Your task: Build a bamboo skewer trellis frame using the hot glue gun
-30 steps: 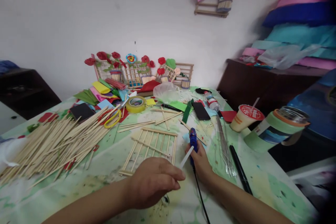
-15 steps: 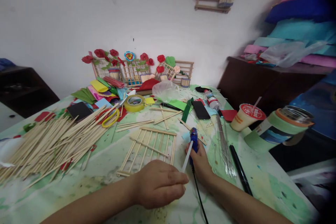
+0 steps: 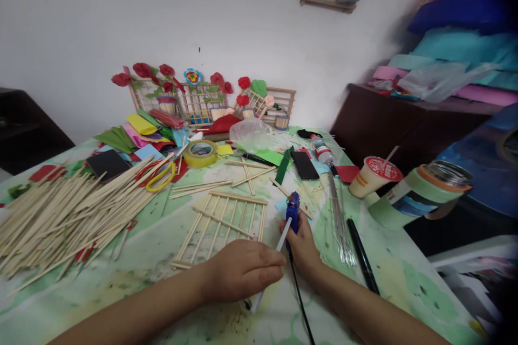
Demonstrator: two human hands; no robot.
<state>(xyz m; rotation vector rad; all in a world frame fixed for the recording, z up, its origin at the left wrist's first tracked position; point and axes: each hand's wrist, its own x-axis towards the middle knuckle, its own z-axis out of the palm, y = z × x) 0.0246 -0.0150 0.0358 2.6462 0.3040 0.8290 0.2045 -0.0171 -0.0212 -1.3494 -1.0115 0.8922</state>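
My right hand (image 3: 304, 242) is wrapped round a blue hot glue gun (image 3: 292, 209), its black cord trailing toward me. A long whitish glue stick (image 3: 284, 234) slants out of the back of the gun toward me. My left hand (image 3: 246, 269) has its fingers closed round the stick, whose free end shows below the hand. Just beyond the left hand lies a small lattice frame (image 3: 238, 200) of thin wooden sticks, with one loose stick lying aslant across it; its near edge is partly hidden by the hand.
Many wooden sticks (image 3: 81, 221) are heaped at left, near yellow-handled scissors (image 3: 161, 178) and tape (image 3: 200, 153). At right lie a phone (image 3: 305, 165), wires (image 3: 338, 221) and a black pen (image 3: 362, 256), beside a drink cup (image 3: 374, 175) and a green thermos (image 3: 416, 194). Flower-decorated lattices (image 3: 202, 102) lean against the wall.
My left hand has shifted slightly along the glue stick, and the stick's lower end now shows beneath it. The view has turned a little, sliding the scene slightly left and up.
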